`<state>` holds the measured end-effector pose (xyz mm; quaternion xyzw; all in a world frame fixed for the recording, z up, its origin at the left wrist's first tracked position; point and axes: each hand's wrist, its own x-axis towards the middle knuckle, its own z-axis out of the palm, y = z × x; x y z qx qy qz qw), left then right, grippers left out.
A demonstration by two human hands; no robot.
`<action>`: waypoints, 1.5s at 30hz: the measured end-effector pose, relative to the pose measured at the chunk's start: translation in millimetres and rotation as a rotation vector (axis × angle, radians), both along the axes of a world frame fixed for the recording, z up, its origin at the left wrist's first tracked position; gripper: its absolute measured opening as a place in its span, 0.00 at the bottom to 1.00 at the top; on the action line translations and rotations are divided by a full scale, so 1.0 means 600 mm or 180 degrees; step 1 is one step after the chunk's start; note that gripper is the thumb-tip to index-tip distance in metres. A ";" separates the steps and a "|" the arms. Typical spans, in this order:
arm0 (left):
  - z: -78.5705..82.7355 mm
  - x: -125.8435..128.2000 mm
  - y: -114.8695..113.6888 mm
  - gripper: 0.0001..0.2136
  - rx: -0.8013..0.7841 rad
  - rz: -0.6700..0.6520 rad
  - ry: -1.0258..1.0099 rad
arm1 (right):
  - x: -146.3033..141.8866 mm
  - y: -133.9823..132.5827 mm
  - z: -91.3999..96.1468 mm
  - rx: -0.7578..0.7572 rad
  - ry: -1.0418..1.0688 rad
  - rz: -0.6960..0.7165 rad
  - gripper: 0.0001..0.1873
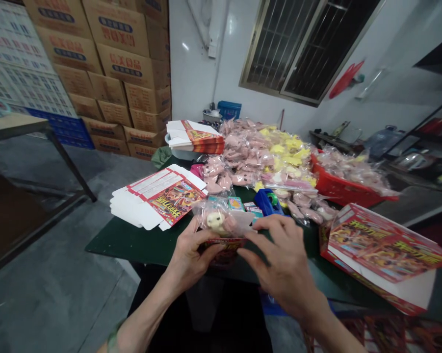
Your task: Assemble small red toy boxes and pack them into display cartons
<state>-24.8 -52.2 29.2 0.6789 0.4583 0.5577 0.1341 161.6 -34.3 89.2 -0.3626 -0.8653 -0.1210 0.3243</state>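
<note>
A small red printed carton is upright in front of me at the table's near edge. A plush toy with a cream face, in a clear plastic bag, sits at the carton's open top. My left hand is closed round the carton's left side, thumb across its front. My right hand is at the right side, fingertips on the white flap and thumb by the carton's upper edge. Whatever lies deeper in the carton is hidden.
Flat cartons lie to the left, with another stack behind. Bagged pink and yellow plush toys cover the back of the green table. A blue tape dispenser, red basket and large printed box are rightward.
</note>
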 end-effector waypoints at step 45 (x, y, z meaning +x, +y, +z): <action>-0.053 -0.005 0.032 0.25 0.0992 0.0637 -0.0869 | -0.025 0.034 -0.140 -0.1045 0.2762 0.0446 0.25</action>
